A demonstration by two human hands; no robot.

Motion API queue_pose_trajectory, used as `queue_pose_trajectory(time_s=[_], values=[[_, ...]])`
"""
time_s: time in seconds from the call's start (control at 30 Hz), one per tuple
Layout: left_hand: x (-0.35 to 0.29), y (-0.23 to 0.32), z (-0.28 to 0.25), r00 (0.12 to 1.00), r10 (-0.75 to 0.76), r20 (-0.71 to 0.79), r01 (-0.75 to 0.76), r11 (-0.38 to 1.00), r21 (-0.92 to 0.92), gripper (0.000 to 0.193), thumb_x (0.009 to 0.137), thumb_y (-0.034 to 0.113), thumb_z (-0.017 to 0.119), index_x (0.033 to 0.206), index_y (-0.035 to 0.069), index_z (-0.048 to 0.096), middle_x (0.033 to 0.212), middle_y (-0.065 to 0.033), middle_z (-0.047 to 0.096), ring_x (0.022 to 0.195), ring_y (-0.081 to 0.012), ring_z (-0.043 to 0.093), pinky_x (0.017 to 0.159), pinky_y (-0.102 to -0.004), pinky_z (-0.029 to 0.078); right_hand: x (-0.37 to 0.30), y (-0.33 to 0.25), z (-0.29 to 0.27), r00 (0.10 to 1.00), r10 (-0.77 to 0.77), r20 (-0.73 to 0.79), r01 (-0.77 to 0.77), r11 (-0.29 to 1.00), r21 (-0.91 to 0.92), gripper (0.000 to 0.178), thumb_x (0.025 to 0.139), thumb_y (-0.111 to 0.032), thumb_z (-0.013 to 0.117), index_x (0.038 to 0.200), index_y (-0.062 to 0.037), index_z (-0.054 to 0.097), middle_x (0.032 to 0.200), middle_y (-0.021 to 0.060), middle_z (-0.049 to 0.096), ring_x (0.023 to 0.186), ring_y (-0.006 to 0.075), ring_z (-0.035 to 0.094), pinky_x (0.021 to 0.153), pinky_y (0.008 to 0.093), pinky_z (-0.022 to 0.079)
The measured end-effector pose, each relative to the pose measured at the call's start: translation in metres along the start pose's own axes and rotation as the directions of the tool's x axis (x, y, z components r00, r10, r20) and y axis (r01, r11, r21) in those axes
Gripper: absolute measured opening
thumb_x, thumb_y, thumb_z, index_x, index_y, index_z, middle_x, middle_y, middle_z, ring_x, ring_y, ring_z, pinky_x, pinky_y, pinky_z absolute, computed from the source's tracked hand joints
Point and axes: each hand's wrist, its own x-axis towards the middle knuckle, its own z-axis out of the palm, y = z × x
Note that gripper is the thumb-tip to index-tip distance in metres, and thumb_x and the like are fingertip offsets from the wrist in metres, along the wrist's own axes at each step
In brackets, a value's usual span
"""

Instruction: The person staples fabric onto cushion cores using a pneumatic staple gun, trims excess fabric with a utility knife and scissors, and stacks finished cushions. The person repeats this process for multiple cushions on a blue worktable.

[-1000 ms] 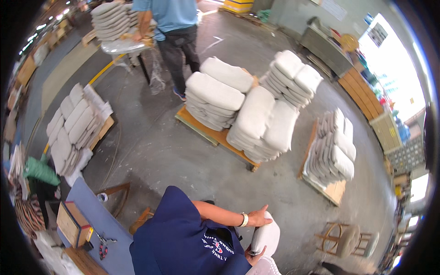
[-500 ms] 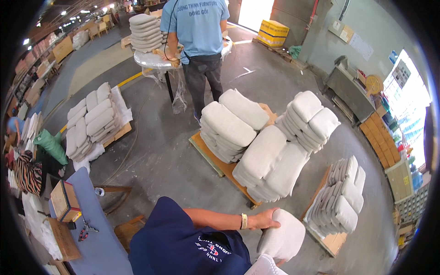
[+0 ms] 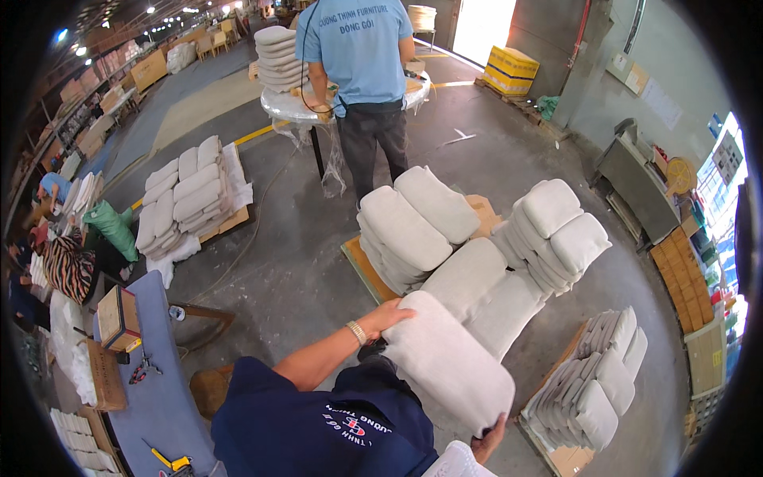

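A pale grey seat cushion (image 3: 449, 362) is held at a slant in front of my body. My left hand (image 3: 388, 318), with a gold-coloured band on its wrist, grips the cushion's far left end, thumb on top. At the near right end my right hand (image 3: 490, 439) grips the edge; part of it is hidden by the cushion and a white sleeve. Just beyond, and partly covered by the held cushion, lie stacks of similar cushions (image 3: 465, 278) on a wooden pallet (image 3: 362, 270).
Another pallet of cushions (image 3: 608, 374) stands at right, and one (image 3: 187, 191) at far left. A person in a blue shirt (image 3: 358, 48) works at a plastic-wrapped round table (image 3: 278, 105). At left a blue-topped table (image 3: 155, 318) bears cartons and hand tools.
Both hands have carried the cushion leftward and outward from low on my right, turning its broad face up. My left arm has swung left, and the view has shifted slightly.
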Motion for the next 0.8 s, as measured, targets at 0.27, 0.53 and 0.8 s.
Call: queue_pose_trajectory(time_s=[0.27,0.53,0.8], values=[[0.036,-0.038,-0.061,0.929,-0.206,-0.306,0.284,0.929,0.238,0.055,0.093,0.038,0.072,0.123,-0.008,0.064,0.114,-0.0192,0.071,0.101,-0.0240,0.068,0.085,-0.0390,0.055,0.010,0.024,0.068,0.970,0.085,-0.229,-0.125,0.978,-0.165,0.058,0.096,-0.038,0.063,0.135,0.0048,0.059,0.125,0.0169,0.067,0.109,0.0327,0.067,0.089,0.0438,0.056],[0.147,-0.005,-0.068,0.966,0.064,-0.252,0.069,0.870,0.489,0.046,0.097,0.034,0.070,0.113,-0.009,0.066,0.090,-0.0126,0.072,0.069,-0.0189,0.060,0.065,-0.0380,0.052,0.055,-0.016,0.135,0.948,-0.128,-0.290,-0.003,0.911,-0.412,0.043,0.100,-0.030,0.066,0.127,0.0034,0.065,0.113,0.0087,0.070,0.097,0.0174,0.064,0.087,0.0325,0.052],[0.191,0.140,-0.044,0.927,0.365,-0.088,-0.331,0.904,0.271,0.056,0.102,0.029,0.065,0.141,-0.009,0.053,0.128,-0.0173,0.068,0.114,-0.0192,0.062,0.100,-0.0323,0.048,0.083,-0.122,0.261,0.892,-0.436,-0.116,0.405,0.887,-0.222,0.042,0.104,-0.030,0.063,0.131,0.0018,0.058,0.121,0.0118,0.066,0.110,0.0213,0.062,0.094,0.0369,0.051]])
